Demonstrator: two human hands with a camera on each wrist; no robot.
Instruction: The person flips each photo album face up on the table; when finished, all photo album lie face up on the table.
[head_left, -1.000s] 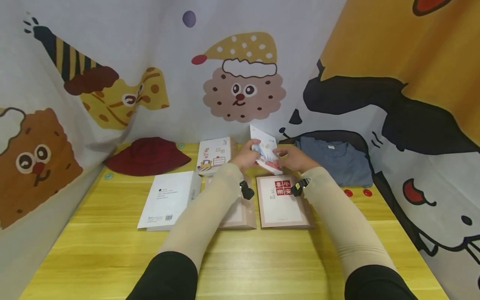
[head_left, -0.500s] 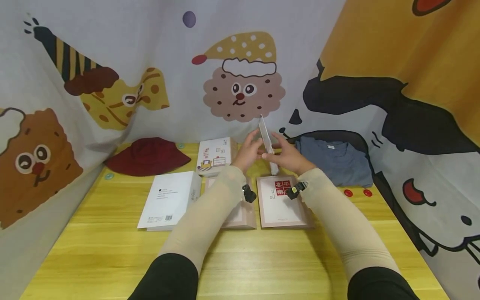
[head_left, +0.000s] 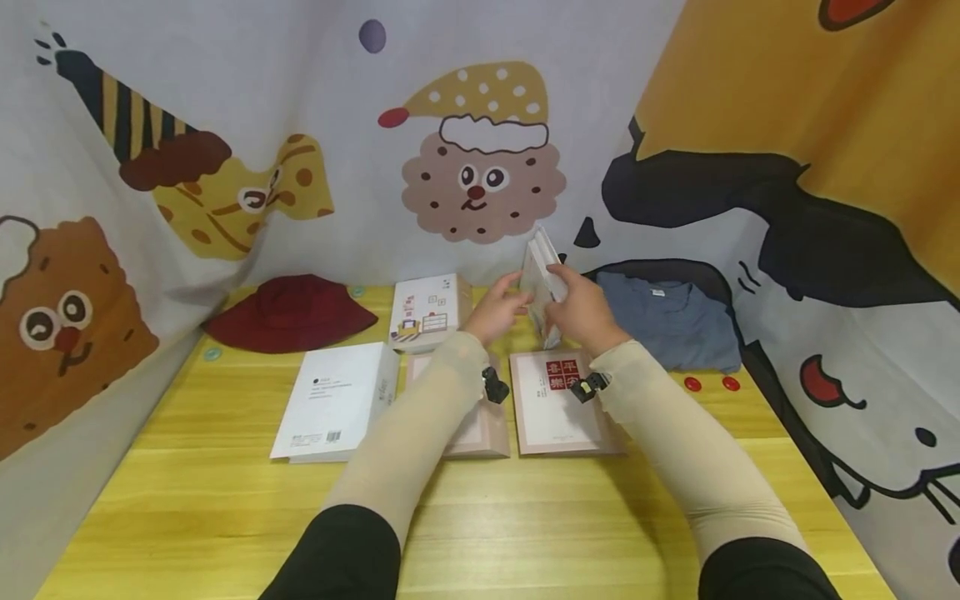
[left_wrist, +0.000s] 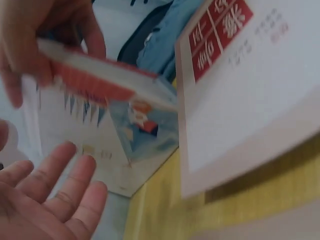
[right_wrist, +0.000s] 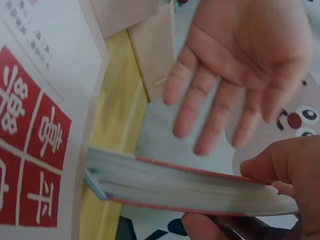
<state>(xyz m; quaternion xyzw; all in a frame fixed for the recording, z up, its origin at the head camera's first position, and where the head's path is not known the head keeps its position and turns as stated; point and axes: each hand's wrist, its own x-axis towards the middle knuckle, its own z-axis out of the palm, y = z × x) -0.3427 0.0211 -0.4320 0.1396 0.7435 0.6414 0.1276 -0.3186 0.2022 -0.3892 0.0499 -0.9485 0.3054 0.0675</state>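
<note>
My right hand (head_left: 561,289) grips a thin illustrated book (head_left: 540,279) by its edge and holds it upright above the table's far middle. In the right wrist view the thumb and fingers (right_wrist: 282,172) pinch the book (right_wrist: 190,187), seen edge-on. My left hand (head_left: 508,296) hovers just left of the book with straight, spread fingers (right_wrist: 220,95) and holds nothing. The left wrist view shows that open hand (left_wrist: 47,197) below the book (left_wrist: 100,80). Under both hands lies a beige-bordered book with a red square label (head_left: 558,400).
On the yellow table (head_left: 525,517) lie a white book (head_left: 337,400), a beige book (head_left: 480,429) under my left forearm, a picture book (head_left: 429,310), a red hat (head_left: 288,310) and a folded blue shirt (head_left: 671,321). Printed cloth walls enclose three sides.
The thin book went from tilted in both hands to standing upright. My left hand let go and opened; my right hand now holds it alone, slightly higher.
</note>
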